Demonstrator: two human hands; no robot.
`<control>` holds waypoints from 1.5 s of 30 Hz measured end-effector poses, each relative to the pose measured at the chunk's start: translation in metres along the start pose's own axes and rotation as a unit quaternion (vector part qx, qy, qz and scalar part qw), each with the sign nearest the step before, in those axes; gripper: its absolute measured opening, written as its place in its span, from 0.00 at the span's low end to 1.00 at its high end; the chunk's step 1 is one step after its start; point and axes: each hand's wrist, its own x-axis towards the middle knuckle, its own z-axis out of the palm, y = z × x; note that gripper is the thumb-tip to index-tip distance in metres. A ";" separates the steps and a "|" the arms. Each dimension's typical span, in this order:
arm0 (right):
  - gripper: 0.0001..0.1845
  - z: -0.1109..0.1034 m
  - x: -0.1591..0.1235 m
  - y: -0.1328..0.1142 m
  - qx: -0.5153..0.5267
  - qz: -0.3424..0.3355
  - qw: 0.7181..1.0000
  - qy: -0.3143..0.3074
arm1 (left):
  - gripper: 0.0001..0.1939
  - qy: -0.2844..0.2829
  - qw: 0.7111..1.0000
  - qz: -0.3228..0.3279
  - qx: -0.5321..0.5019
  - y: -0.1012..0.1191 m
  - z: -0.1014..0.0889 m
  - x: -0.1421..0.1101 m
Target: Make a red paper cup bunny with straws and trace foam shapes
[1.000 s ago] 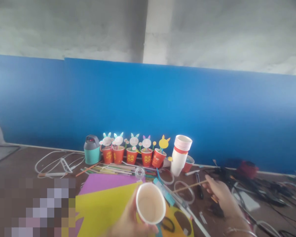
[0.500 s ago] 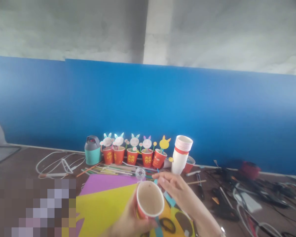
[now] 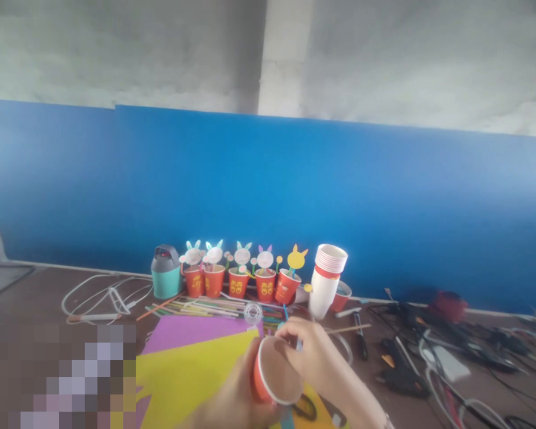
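The left hand point(image 3: 239, 390), the nearer one, had its fingers curved around the left side of a red paper cup point(image 3: 277, 374), whose long axis slanted, open mouth tipped toward the right hand point(image 3: 310, 348). The right fingers bent at the far rim; whether they pinched anything could not be told. White-rimmed and pale inside, the cup was above a yellow sheet point(image 3: 196, 366), before some decorated cups point(image 3: 238, 286).
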 end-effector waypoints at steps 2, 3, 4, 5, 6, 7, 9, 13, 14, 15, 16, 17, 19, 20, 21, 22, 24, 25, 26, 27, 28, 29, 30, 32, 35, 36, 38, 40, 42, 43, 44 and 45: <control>0.08 0.000 0.000 0.000 -0.010 -0.005 1.000 0.006 | 0.31 0.001 1.000 -0.003 0.012 -0.001 -0.001 -0.001; 0.08 0.001 0.000 0.000 -0.017 -0.013 1.000 0.011 | 0.31 0.004 1.000 -0.002 0.011 -0.001 -0.001 -0.001; 0.08 0.001 0.000 0.000 -0.029 -0.022 0.999 0.017 | 0.31 0.005 1.000 0.000 0.005 -0.002 -0.001 -0.001; 0.08 0.001 0.000 0.000 -0.041 -0.032 0.998 0.023 | 0.32 0.003 1.000 0.002 -0.007 -0.002 -0.001 -0.001; 0.07 0.001 0.000 0.000 -0.052 -0.038 0.997 0.029 | 0.32 -0.001 1.000 0.005 -0.025 -0.003 -0.001 -0.001; 0.07 0.001 0.000 -0.001 -0.059 -0.040 0.997 0.034 | 0.33 -0.007 0.999 0.005 -0.043 -0.004 -0.001 -0.001; 0.06 0.001 -0.001 0.000 -0.060 -0.034 0.997 0.035 | 0.34 -0.018 0.997 -0.001 -0.070 -0.007 -0.001 -0.001; 0.08 -0.002 -0.002 0.001 -0.030 -0.015 0.999 0.015 | 0.37 -0.022 0.995 -0.013 -0.092 -0.015 -0.003 -0.001; 0.08 -0.002 -0.003 0.002 -0.029 -0.014 0.999 0.012 | 0.39 -0.025 0.995 -0.014 -0.098 -0.017 -0.004 -0.001; 0.09 -0.002 -0.003 0.002 -0.031 -0.015 0.999 0.010 | 0.39 -0.029 0.994 -0.015 -0.106 -0.019 -0.004 -0.002; 0.09 -0.002 -0.003 0.002 -0.036 -0.016 0.999 0.009 | 0.40 -0.035 0.993 -0.015 -0.113 -0.020 -0.005 -0.002; 0.09 -0.002 -0.003 0.003 -0.041 -0.018 0.999 0.009 | 0.40 -0.038 0.992 -0.017 -0.120 -0.021 -0.006 -0.002; 0.09 -0.001 -0.003 0.003 -0.050 -0.023 0.998 0.011 | 0.39 -0.044 0.991 -0.024 -0.128 -0.022 -0.007 -0.003; 0.09 0.000 -0.003 0.003 -0.052 -0.025 0.998 0.011 | 0.39 -0.044 0.990 -0.028 -0.130 -0.022 -0.007 -0.003; 0.10 0.000 -0.003 0.002 -0.054 -0.027 0.998 0.011 | 0.39 -0.045 0.990 -0.032 -0.130 -0.022 -0.008 -0.003; 0.10 0.000 -0.003 0.002 -0.054 -0.028 0.998 0.010 | 0.39 -0.045 0.990 -0.037 -0.130 -0.021 -0.008 -0.003; 0.09 0.000 -0.003 0.001 -0.057 -0.027 0.998 0.005 | 0.39 -0.046 0.989 -0.047 -0.129 -0.019 -0.008 -0.003; 0.09 0.000 -0.003 0.001 -0.061 -0.025 0.998 0.003 | 0.39 -0.044 0.990 -0.049 -0.129 -0.018 -0.008 -0.003; 0.08 0.000 -0.003 0.000 -0.067 -0.023 0.997 0.001 | 0.40 -0.042 0.990 -0.048 -0.128 -0.017 -0.008 -0.002; 0.08 -0.001 -0.003 0.000 -0.074 -0.022 0.997 -0.001 | 0.40 -0.042 0.990 -0.047 -0.128 -0.016 -0.008 -0.002; 0.08 -0.001 -0.003 0.000 -0.080 -0.021 0.997 -0.004 | 0.40 -0.045 0.990 -0.045 -0.127 -0.015 -0.007 -0.002; 0.08 -0.002 -0.003 -0.001 -0.086 -0.021 0.996 -0.008 | 0.39 -0.049 0.990 -0.044 -0.125 -0.014 -0.007 -0.001; 0.08 -0.002 -0.003 -0.001 -0.091 -0.020 0.996 -0.012 | 0.38 -0.054 0.990 -0.043 -0.123 -0.013 -0.007 -0.001; 0.08 -0.002 -0.004 -0.001 -0.100 -0.017 0.995 -0.017 | 0.38 -0.060 0.990 -0.046 -0.121 -0.013 -0.006 -0.001; 0.08 -0.001 -0.004 0.000 -0.110 -0.010 0.994 -0.017 | 0.40 -0.060 0.989 -0.050 -0.126 -0.014 -0.006 -0.001; 0.08 -0.001 -0.004 0.000 -0.111 -0.008 0.994 -0.017 | 0.41 -0.060 0.988 -0.050 -0.130 -0.015 -0.006 -0.001; 0.08 0.000 -0.004 0.001 -0.109 -0.006 0.994 -0.017 | 0.41 -0.062 0.988 -0.052 -0.135 -0.017 -0.007 -0.001; 0.08 0.000 -0.003 0.001 -0.107 -0.003 0.994 -0.017 | 0.42 -0.064 0.987 -0.054 -0.134 -0.019 -0.008 -0.001; 0.08 0.001 -0.003 0.002 -0.106 -0.002 0.994 -0.020 | 0.43 -0.066 0.987 -0.062 -0.134 -0.022 -0.009 -0.001; 0.08 0.001 -0.003 0.002 -0.106 -0.001 0.994 -0.021 | 0.44 -0.065 0.986 -0.068 -0.135 -0.023 -0.009 -0.002; 0.08 0.001 -0.002 0.003 -0.107 0.001 0.994 -0.020 | 0.45 -0.066 0.986 -0.075 -0.136 -0.025 -0.010 -0.002; 0.08 0.002 -0.002 0.004 -0.107 0.003 0.994 -0.017 | 0.45 -0.069 0.985 -0.082 -0.136 -0.027 -0.011 -0.003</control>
